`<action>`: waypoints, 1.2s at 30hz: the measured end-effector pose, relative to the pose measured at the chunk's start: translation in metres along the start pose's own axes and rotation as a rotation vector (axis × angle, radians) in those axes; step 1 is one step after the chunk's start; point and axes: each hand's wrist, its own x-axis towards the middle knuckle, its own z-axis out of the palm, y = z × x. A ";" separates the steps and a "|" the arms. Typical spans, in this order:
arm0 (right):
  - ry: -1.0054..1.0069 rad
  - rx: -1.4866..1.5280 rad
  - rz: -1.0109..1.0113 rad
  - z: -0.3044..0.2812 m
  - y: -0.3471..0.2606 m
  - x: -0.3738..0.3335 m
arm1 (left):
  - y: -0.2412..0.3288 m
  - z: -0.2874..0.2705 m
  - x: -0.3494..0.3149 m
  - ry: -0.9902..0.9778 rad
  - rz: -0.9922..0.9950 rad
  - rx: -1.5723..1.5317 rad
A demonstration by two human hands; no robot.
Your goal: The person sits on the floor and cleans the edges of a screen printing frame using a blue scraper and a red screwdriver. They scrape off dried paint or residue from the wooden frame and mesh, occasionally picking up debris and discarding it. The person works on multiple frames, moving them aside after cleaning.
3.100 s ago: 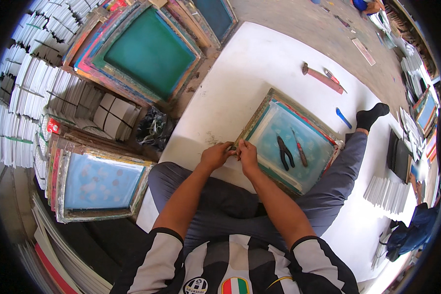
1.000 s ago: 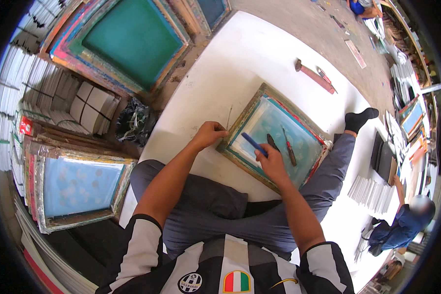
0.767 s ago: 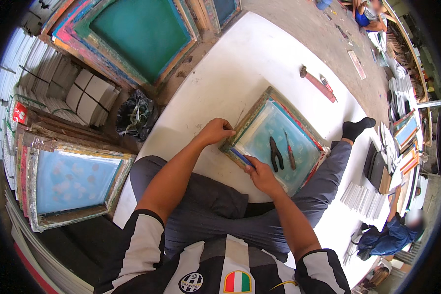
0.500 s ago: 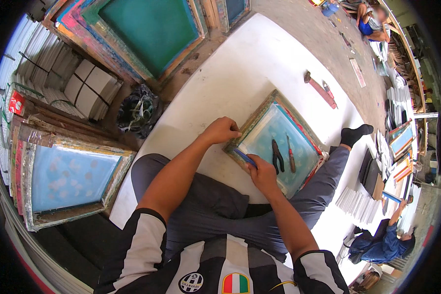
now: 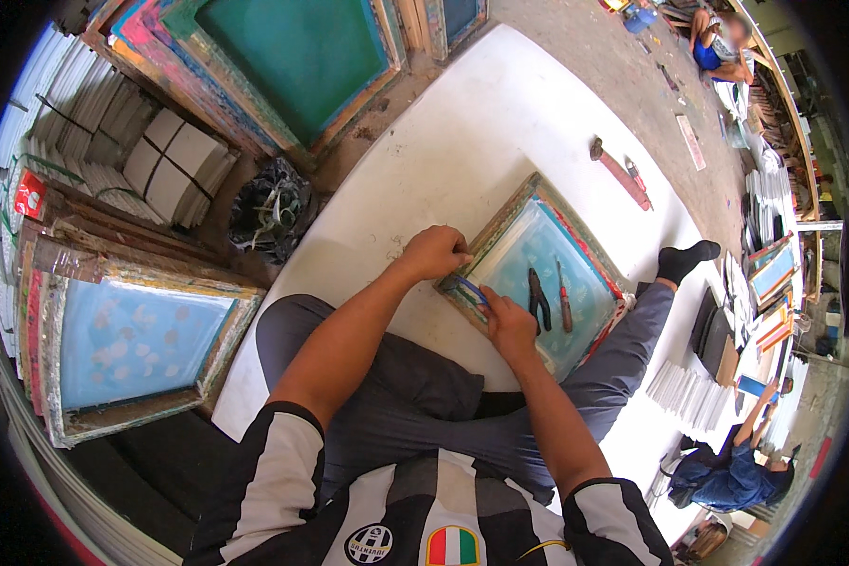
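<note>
A wooden-framed printing screen (image 5: 505, 209) with pale blue mesh lies on the white surface in front of my crossed legs. My right hand (image 5: 511, 328) is closed around a slim blue tool (image 5: 473, 291), whose tip reaches the frame's near-left corner; its exact kind is hard to make out. At that same corner my left hand (image 5: 434, 253) has its fingertips pinched together on the frame's edge, and whatever is between them is hidden. On the mesh, just beyond my right hand, rest black-handled pliers (image 5: 537, 300) and a screwdriver (image 5: 564, 298) side by side.
A hammer (image 5: 621, 175) and a small red tool (image 5: 634, 170) lie farther off on the white board (image 5: 443, 123). Framed screens (image 5: 151, 344) lean at left, near a black bag (image 5: 272, 209) of scraps. Larger screens (image 5: 283, 66) stand behind. Two people sit at right.
The blue tool has turned and shifted slightly toward the left corner of the frame, near my left fingertips. My left hand has moved slightly right. The pliers and screwdriver stay on the mesh.
</note>
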 end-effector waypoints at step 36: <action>0.196 0.435 0.064 0.024 0.005 0.005 | -0.021 -0.199 -0.145 0.833 -0.633 0.667</action>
